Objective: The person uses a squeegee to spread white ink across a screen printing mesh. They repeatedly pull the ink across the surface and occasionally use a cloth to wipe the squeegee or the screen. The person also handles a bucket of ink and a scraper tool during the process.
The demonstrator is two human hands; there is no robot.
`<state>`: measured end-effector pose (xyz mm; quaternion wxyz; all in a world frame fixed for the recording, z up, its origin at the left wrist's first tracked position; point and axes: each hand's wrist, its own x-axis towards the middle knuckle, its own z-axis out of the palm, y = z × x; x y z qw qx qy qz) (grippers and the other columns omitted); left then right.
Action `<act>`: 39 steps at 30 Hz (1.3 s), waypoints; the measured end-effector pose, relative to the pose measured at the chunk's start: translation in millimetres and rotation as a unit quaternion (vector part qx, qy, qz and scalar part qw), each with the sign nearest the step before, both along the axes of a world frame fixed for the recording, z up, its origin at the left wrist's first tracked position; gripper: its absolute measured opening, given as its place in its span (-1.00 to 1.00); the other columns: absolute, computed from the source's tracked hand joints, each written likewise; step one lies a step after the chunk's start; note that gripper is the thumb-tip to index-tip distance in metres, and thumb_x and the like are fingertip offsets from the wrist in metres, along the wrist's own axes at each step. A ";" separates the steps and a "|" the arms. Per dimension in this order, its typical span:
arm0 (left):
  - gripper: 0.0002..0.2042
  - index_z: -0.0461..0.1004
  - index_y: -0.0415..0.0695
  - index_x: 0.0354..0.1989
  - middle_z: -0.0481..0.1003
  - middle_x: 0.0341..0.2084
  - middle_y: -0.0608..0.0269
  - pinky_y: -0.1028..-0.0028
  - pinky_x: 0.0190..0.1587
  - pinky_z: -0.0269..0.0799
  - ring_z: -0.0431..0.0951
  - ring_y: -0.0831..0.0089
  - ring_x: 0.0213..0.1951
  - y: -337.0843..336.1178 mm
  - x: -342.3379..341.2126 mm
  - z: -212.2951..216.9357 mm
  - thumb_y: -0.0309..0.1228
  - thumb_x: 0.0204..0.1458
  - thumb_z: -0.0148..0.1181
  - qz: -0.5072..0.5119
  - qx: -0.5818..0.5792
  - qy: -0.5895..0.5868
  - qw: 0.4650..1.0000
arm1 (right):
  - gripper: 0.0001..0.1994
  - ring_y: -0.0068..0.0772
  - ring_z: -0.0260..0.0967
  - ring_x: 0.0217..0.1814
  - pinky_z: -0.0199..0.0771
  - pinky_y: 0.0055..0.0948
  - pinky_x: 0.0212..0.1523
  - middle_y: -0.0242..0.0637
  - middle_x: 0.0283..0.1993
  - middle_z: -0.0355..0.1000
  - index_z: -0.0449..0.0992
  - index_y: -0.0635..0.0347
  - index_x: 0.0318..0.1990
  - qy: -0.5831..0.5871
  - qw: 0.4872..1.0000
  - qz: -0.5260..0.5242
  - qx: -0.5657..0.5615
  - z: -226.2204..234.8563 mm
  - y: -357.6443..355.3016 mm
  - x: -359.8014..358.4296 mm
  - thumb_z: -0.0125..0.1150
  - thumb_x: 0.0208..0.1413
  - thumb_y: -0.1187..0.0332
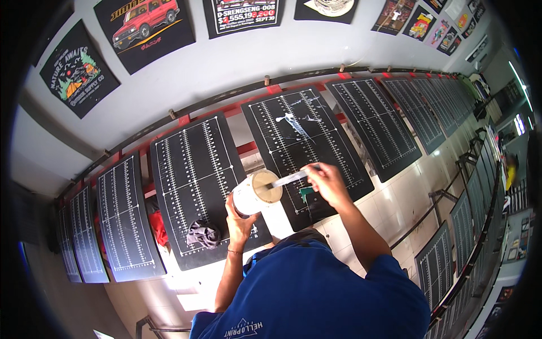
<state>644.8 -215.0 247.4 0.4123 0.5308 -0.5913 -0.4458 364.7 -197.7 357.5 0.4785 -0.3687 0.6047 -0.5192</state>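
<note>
A white tub [254, 195] is gripped tilted by the left hand [238, 217] so the spatula [291, 178], pinched by the right hand [327, 182], reaches inside, over the smeared platen's [333, 164] near-left corner.

The left hand [240, 217] is raised in front of the chest, forearm nearly upright with a thin band at the wrist, fingers curled in a closed grasp. The right hand [327, 182] reaches forward, arm half bent, its fingers pinched together.
</note>
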 end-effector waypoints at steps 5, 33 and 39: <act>0.04 0.00 -0.21 0.40 0.31 0.19 -0.10 0.26 0.26 0.37 0.41 0.17 0.20 -3.9 -9.0 -22.2 -0.45 -0.30 0.57 0.022 -0.010 0.038 0.999 | -0.81 -0.77 0.19 -0.47 0.21 -0.67 -0.45 -0.54 -0.45 0.32 0.57 0.24 -0.10 -0.162 0.984 -0.080 -0.007 -8.3 7.4 -51.8 0.19 0.30 0.31; 0.00 -0.04 -0.12 0.40 0.24 0.20 0.02 0.28 0.18 0.43 0.36 0.23 0.18 58.2 -50.0 -12.5 -0.55 -0.24 0.52 0.266 -0.021 0.058 0.962 | -0.72 -0.22 0.43 -0.29 0.42 -0.31 -0.21 -0.22 -0.28 0.56 0.66 0.20 -0.05 0.418 0.879 0.146 -0.175 -83.0 61.1 -291.6 0.32 0.04 0.54; 0.00 -0.04 -0.12 0.40 0.33 0.16 0.02 0.30 0.16 0.47 0.44 0.27 0.15 63.2 -64.0 12.3 -0.53 -0.23 0.53 0.253 -0.029 0.054 0.966 | -0.73 -0.70 0.25 -0.41 0.26 -0.64 -0.36 -0.42 -0.39 0.44 0.57 0.32 0.04 0.072 0.983 0.112 -0.126 -8.4 -17.1 -217.3 0.15 0.34 0.32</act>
